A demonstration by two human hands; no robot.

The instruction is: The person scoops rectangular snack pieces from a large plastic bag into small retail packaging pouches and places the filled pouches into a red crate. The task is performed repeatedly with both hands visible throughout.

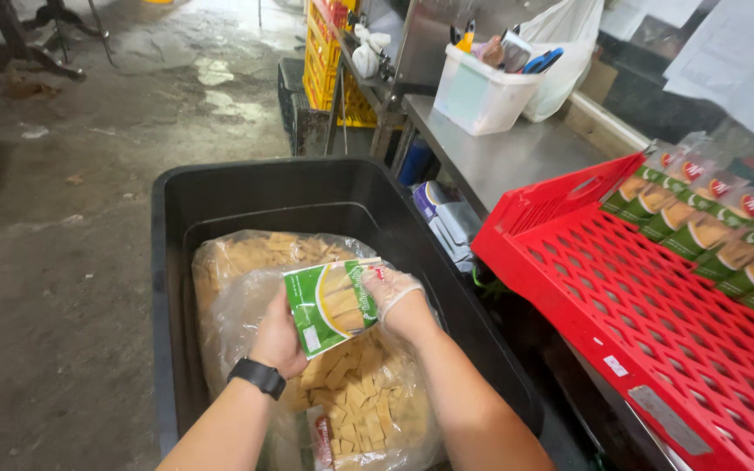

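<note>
A big black bin (pixel 176 262) fills the centre, lined with a clear plastic bag (pixel 246 288) full of small tan wafer-like pieces (pixel 359 392), loose so they can be scooped by hand. At three o'clock a red crate (pixel 621 314) rests tilted on the steel table (pixel 490 157), with filled green packets (pixel 700 231) lined up along its far edge. At one o'clock stands a white tub (pixel 473 96) of tools. Over the bin, a green pouch (pixel 332 305) is held between both hands, mouth towards two o'clock. The left hand (pixel 277 340), with a black wristband, grips its lower side; the gloved right hand (pixel 399 301) pinches the opening, fingers seemingly tucked inside.
</note>
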